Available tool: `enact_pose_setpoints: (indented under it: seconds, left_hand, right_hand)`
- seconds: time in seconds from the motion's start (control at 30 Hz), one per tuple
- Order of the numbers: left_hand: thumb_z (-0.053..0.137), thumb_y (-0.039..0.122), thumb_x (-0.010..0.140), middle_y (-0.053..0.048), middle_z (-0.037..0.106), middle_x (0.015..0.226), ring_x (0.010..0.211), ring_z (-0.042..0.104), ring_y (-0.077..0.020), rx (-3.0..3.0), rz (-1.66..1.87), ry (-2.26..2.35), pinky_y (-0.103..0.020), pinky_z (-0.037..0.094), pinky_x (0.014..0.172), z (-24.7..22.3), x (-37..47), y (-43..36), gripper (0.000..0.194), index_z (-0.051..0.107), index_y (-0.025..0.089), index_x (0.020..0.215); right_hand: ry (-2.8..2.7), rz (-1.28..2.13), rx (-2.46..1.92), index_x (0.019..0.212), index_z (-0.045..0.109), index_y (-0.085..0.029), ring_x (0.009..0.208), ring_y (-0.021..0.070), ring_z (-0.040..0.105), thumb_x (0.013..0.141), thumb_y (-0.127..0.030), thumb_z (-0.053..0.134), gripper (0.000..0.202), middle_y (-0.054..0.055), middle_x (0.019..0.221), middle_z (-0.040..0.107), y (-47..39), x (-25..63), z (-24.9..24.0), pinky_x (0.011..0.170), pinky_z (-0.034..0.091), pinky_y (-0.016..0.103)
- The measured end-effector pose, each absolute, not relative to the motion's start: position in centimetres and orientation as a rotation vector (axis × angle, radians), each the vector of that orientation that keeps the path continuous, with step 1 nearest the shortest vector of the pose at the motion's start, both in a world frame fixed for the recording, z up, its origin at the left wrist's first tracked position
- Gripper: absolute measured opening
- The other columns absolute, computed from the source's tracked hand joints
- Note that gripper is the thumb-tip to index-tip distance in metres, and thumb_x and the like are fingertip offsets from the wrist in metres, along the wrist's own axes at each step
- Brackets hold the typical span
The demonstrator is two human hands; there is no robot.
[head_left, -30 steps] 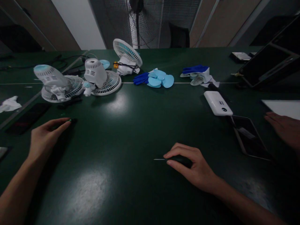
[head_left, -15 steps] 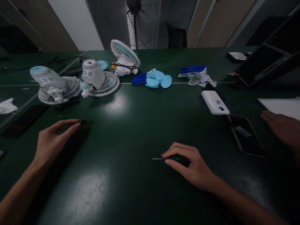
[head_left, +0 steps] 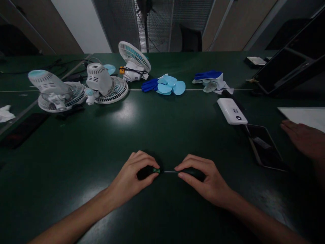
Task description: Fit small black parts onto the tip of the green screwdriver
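My right hand [head_left: 203,176] is closed around the dark handle of a screwdriver [head_left: 169,171], whose thin metal shaft points left, low over the green table. Opposite it, my left hand [head_left: 138,171] pinches a small dark green piece [head_left: 156,170] between thumb and fingertips. This piece sits at the screwdriver's tip; whether the tip touches it or enters it I cannot tell. Both hands are near the middle of the table, facing each other with the shaft between them.
White fan units [head_left: 99,79] lie at the back left. Light blue fan blades [head_left: 171,84] and blue-white gloves [head_left: 213,79] are farther along. At right are a white power bank [head_left: 232,111], a phone [head_left: 264,145], a dark case [head_left: 284,64] and another person's hand [head_left: 302,135].
My left hand has moved right and nearer, from the left side of the table to the screwdriver's tip, carrying the small dark green piece. My right hand stays in place with the screwdriver.
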State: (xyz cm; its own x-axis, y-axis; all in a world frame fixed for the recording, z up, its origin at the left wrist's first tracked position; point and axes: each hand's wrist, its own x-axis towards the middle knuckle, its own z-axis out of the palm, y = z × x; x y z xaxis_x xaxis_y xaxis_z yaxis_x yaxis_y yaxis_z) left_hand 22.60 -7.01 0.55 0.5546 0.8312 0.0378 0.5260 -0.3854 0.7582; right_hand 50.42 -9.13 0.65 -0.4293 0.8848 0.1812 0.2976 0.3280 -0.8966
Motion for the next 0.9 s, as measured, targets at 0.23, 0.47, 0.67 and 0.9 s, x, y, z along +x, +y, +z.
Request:
enact_pose_setpoints:
  seconds: [0.23, 0.47, 0.67, 0.9]
  left_hand:
    - [0.068, 0.029, 0.092, -0.005, 0.071, 0.113, 0.108, 0.061, -0.0230, 2.097, 0.504, 1.084, -0.040, 0.045, 0.091, 0.50, 22.30, -7.02, 0.020, 0.070, 0.027, 0.112]
    - [0.069, 0.028, 0.093, -0.004, 0.072, 0.111, 0.106, 0.062, -0.0221, 2.089, 0.513, 1.075, -0.039, 0.044, 0.090, 0.38, 22.45, -6.97, 0.016, 0.072, 0.028, 0.109]
    - [0.068, 0.029, 0.094, -0.005, 0.072, 0.111, 0.106, 0.061, -0.0226, 2.114, 0.504, 1.052, -0.040, 0.042, 0.089, 0.35, 22.48, -6.91, 0.016, 0.072, 0.028, 0.109]
    - [0.069, 0.031, 0.094, -0.003, 0.071, 0.111, 0.106, 0.060, -0.0211, 2.138, 0.520, 1.033, -0.038, 0.041, 0.091, 0.17, 22.41, -7.04, 0.016, 0.071, 0.028, 0.109]
  right_hand:
    - [-1.924, 1.076, -1.068, 0.108, 0.076, -0.022, 0.086, 0.0192, 0.070, 0.097, -0.016, 0.069, 0.014, 0.005, 0.096, 0.073, -9.13, 50.18, 0.72, 0.076, 0.054, 0.033]
    - [-1.979, 1.062, -1.073, 0.109, 0.075, -0.021, 0.086, 0.0193, 0.070, 0.098, -0.018, 0.067, 0.014, 0.005, 0.097, 0.072, -9.21, 50.03, 0.48, 0.076, 0.054, 0.033]
    - [-1.972, 1.071, -1.075, 0.109, 0.076, -0.021, 0.087, 0.0194, 0.070, 0.098, -0.018, 0.068, 0.014, 0.005, 0.097, 0.072, -9.22, 49.78, 0.51, 0.077, 0.054, 0.032]
    - [-1.786, 1.163, -1.073, 0.109, 0.077, -0.025, 0.090, 0.0182, 0.070, 0.097, -0.018, 0.070, 0.015, 0.003, 0.099, 0.073, -9.00, 49.86, 0.72, 0.081, 0.053, 0.031]
